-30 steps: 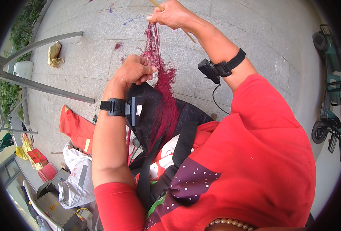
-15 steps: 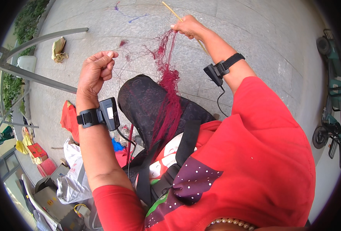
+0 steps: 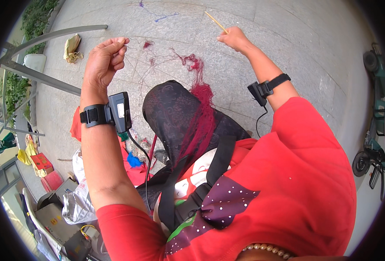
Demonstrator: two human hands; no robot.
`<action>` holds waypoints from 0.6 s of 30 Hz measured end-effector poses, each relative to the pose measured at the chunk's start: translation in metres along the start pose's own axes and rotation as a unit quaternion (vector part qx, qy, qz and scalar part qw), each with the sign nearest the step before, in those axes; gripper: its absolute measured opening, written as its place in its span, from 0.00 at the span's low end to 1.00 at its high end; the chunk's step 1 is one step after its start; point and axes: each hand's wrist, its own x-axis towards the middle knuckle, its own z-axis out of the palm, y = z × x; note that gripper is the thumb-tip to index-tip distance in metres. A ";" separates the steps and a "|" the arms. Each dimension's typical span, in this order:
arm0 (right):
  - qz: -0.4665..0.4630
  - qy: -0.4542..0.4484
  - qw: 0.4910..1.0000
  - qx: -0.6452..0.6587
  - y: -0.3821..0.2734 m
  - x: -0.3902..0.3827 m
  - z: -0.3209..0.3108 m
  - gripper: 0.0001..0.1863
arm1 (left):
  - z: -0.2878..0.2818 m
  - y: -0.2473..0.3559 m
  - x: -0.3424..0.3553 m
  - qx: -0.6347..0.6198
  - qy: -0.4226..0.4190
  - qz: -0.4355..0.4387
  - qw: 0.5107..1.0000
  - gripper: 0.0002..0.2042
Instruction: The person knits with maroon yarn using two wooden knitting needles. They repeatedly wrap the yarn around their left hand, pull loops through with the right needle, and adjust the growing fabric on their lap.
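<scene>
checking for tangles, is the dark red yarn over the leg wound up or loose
Loose: the dark red yarn drapes across the leg in unwound strands.

Outdoor yard [image 3: 314, 100]: stone paving [image 3: 284, 48], green shrubs [image 3: 36, 19], wheeled vehicle [image 3: 373, 141] alongside.

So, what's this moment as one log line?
left hand: pinched closed | right hand: holds thin stick | red yarn: draped over dark-clothed leg

Yellowish bundle [image 3: 72, 48] near a grey frame [image 3: 42, 78]
</scene>
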 end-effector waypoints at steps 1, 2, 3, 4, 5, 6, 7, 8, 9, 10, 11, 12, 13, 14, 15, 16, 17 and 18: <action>0.001 -0.046 0.993 0.108 -0.015 -0.012 0.002 0.17 | 0.003 0.003 0.001 0.003 -0.004 0.006 1.000 0.08; -0.013 -0.094 0.983 0.155 -0.033 -0.026 0.008 0.18 | 0.006 0.005 0.002 0.008 0.001 0.015 1.000 0.08; -0.064 -0.154 0.959 0.228 -0.050 -0.040 0.014 0.18 | 0.009 0.005 0.003 0.013 0.006 0.024 1.000 0.08; -0.048 -0.217 0.946 0.238 -0.065 -0.056 0.022 0.17 | 0.011 0.007 0.003 0.017 0.010 0.033 0.999 0.08; -0.081 -0.301 0.907 0.284 -0.079 -0.068 0.028 0.16 | 0.011 0.009 0.004 0.013 0.002 0.038 0.999 0.09; -0.050 -0.325 0.899 0.291 -0.091 -0.075 0.033 0.14 | 0.010 0.011 0.005 0.008 -0.004 0.043 0.999 0.09; -0.041 -0.362 0.876 0.317 -0.099 -0.081 0.039 0.13 | 0.008 0.013 0.005 0.005 -0.011 0.047 0.999 0.09; -0.027 -0.404 0.848 0.341 -0.102 -0.086 0.044 0.12 | 0.003 0.015 0.004 0.001 -0.024 0.054 0.998 0.09; -0.043 -0.419 0.833 0.358 -0.102 -0.087 0.045 0.09 | -0.005 0.019 0.002 0.005 -0.019 0.058 0.998 0.10; -0.036 -0.396 0.843 0.362 -0.099 -0.085 0.046 0.09 | -0.013 0.022 0.000 0.006 -0.023 0.065 0.998 0.10; -0.032 -0.380 0.849 0.367 -0.093 -0.081 0.045 0.09 | -0.022 0.024 -0.004 0.006 -0.007 0.075 0.997 0.10; -0.016 -0.357 0.860 0.364 -0.086 -0.077 0.045 0.10 | -0.031 0.027 -0.008 0.004 0.003 0.085 0.996 0.11; -0.026 -0.334 0.876 0.346 -0.078 -0.073 0.043 0.10 | -0.039 0.029 -0.012 0.002 0.022 0.087 0.996 0.12; -0.024 -0.304 0.897 0.321 -0.068 -0.070 0.039 0.11 | -0.047 0.033 -0.016 -0.013 0.024 0.078 0.997 0.12; -0.026 -0.276 0.914 0.296 -0.059 -0.066 0.036 0.11 | -0.054 0.033 -0.022 -0.023 0.037 0.082 0.996 0.12; -0.012 -0.232 0.930 0.284 -0.050 -0.063 0.034 0.12 | -0.061 0.034 -0.028 -0.039 0.022 0.093 0.995 0.12; 0.000 -0.190 0.944 0.271 -0.041 -0.061 0.033 0.12 | -0.067 0.037 -0.032 -0.058 0.031 0.086 0.994 0.12; 0.010 -0.149 0.955 0.258 -0.032 -0.059 0.032 0.12 | -0.073 0.039 -0.038 -0.068 0.003 0.089 0.994 0.13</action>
